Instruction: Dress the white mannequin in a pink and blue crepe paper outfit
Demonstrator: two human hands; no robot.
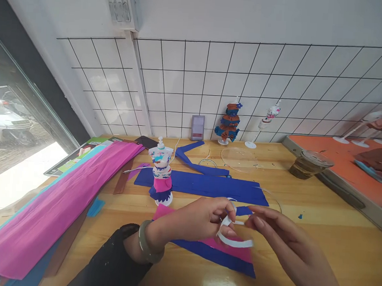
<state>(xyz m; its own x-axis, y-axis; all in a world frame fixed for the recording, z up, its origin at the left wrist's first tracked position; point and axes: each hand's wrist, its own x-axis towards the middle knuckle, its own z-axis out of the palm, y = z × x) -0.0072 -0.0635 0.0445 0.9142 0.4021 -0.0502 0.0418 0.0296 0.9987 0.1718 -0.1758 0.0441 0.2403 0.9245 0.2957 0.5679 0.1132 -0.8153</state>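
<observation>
My left hand (199, 223) and my right hand (282, 239) meet above the wooden table (302, 236). Both pinch a curling white strip (233, 240), which looks like tape backing, between their fingertips. Under the hands lies a pink paper piece (233, 249) on a blue paper strip (216, 256). Behind my left hand stands a small dress-form mannequin (161, 171) with a patterned torso and a pink and blue paper skirt. A wide sheet of blue crepe paper (208, 185) lies behind it.
A long pink crepe paper bundle (60, 208) runs along the left. At the back wall stand a dressed mannequin (229, 123) and a leaning one (266, 117). A glass cup (308, 164) sits beside an orange board (348, 165). A clear round disc (238, 159) lies mid-table.
</observation>
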